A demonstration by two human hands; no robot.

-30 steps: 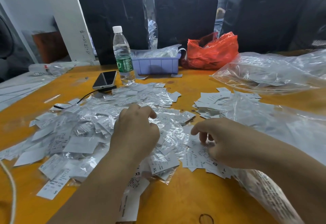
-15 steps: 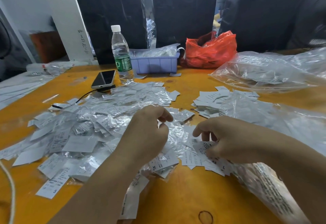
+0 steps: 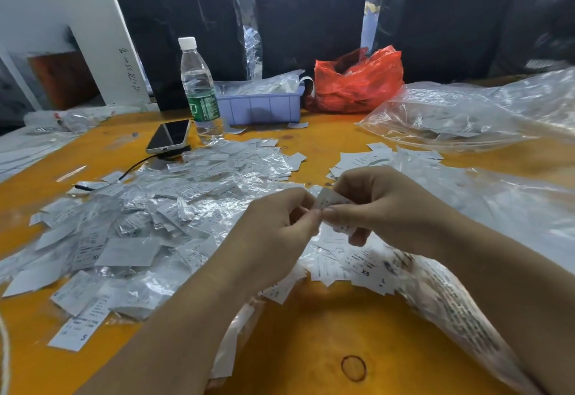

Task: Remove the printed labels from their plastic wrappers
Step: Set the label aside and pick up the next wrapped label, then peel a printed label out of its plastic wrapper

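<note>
Both hands are raised together over the orange table. My left hand and my right hand pinch one small wrapped label between thumb and fingertips, each at one end. A wide pile of labels in clear plastic wrappers spreads to the left. Bare printed labels, marked XS and L, lie under my right hand. Another small stack of bare labels lies behind my hands.
A water bottle, a phone on a cabled charger, a blue-violet tray and a red plastic bag stand at the back. Large clear bags cover the right side. A long printed plastic strip lies under my right forearm.
Both hands lifted off the piles and came together. They now pinch one wrapped label between them, where before each hand was picking among the labels on the table.
</note>
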